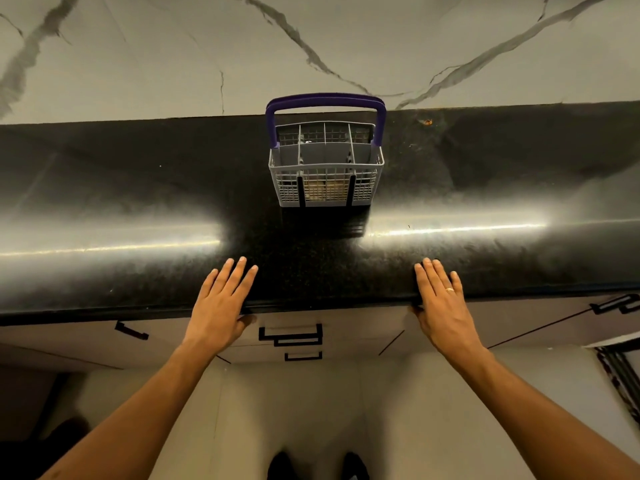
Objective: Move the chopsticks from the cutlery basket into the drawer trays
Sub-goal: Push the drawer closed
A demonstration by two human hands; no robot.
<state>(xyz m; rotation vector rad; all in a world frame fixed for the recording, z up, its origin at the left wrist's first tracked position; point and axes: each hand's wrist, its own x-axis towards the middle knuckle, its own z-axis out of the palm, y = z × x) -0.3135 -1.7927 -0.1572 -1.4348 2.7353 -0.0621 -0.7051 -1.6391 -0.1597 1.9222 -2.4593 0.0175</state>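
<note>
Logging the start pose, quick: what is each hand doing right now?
Left hand: open, flat on the countertop edge, holding nothing.
Right hand: open, flat on the same edge, holding nothing.

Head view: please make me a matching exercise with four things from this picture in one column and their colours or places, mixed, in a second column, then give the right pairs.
Things:
1. basket handle
2. basket
3. left hand
4. ring

Descriptions:
A. grey, stands on the counter
B. on a finger of the right hand
C. purple
D. flat on the front edge of the counter

Pairs: 1-C, 2-A, 3-D, 4-B
</note>
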